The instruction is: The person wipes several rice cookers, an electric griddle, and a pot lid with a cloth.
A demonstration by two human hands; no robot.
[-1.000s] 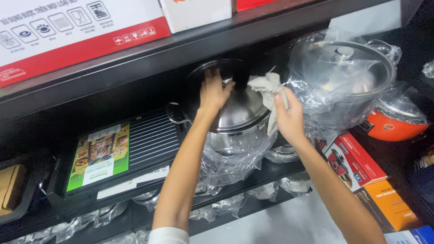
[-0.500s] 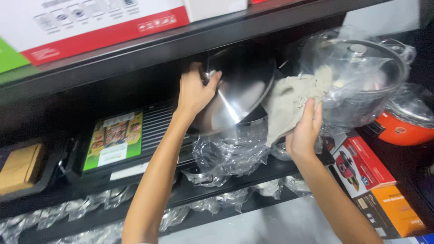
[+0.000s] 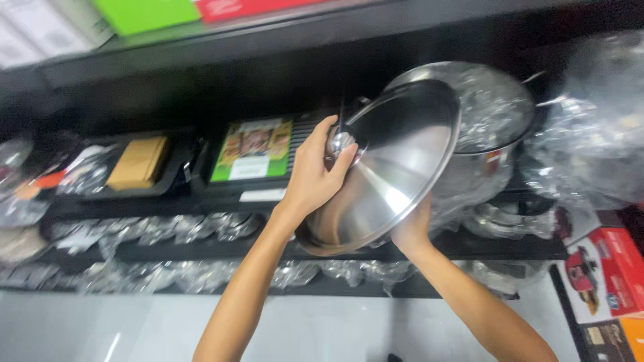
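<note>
Lifted clear since the earlier frame: steel lid [image 3: 396,167], tilted before the wrapped pot [image 3: 493,134]. Left hand [image 3: 315,177] grips its knob [image 3: 340,142]. Right hand [image 3: 410,231] sits behind the lid's lower rim; grip cannot be told.

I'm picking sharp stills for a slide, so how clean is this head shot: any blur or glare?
Head view: motion blur smears the shelf and the plastic wrapping at the right edge; the left hand and steel lid are sharper; soft glare streaks the lid's surface; the shelf recess is dark; the right hand is mostly hidden behind the lid.
</note>
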